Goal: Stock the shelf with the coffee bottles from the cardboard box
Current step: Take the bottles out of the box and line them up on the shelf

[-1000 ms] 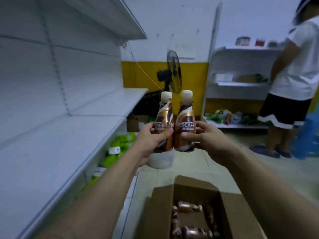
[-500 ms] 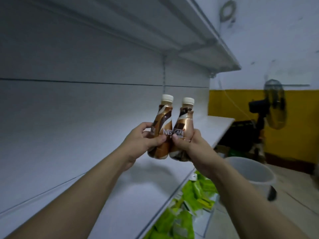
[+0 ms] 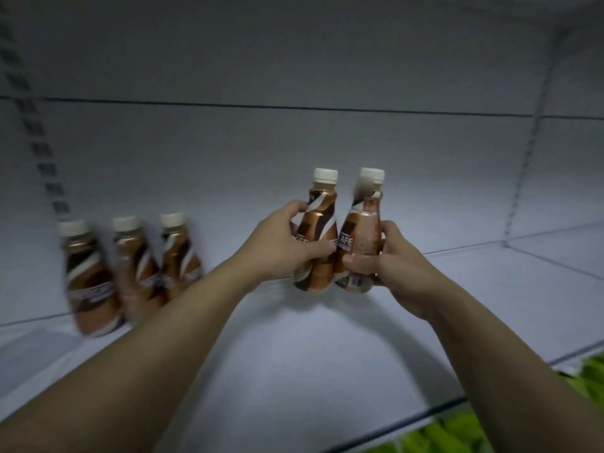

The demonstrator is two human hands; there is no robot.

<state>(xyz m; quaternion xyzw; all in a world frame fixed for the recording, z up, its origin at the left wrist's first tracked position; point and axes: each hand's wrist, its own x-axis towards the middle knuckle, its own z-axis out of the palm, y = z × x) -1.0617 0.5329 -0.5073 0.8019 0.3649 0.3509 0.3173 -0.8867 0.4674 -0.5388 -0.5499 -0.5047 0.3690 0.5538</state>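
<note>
Both hands grip one bottle each: the left hand (image 3: 281, 243) wraps a brown swirl-labelled, white-capped plastic coffee bottle (image 3: 318, 233), and the right hand (image 3: 392, 259) clasps its twin (image 3: 361, 237), the two touching above the white metal shelf (image 3: 327, 371). Bare board lies beneath and rightward. Three like bottles (image 3: 130, 269) stand left by the back panel, unseen half a second ago, when the view faced right.

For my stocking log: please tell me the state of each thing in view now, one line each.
Left hand: shut on left bottle, capped, upright, above the shelf.
Right hand: shut on right bottle, capped, upright.
Three shelf bottles: capped, standing at the back, blurred.
Green packs: lying below the shelf.
</note>
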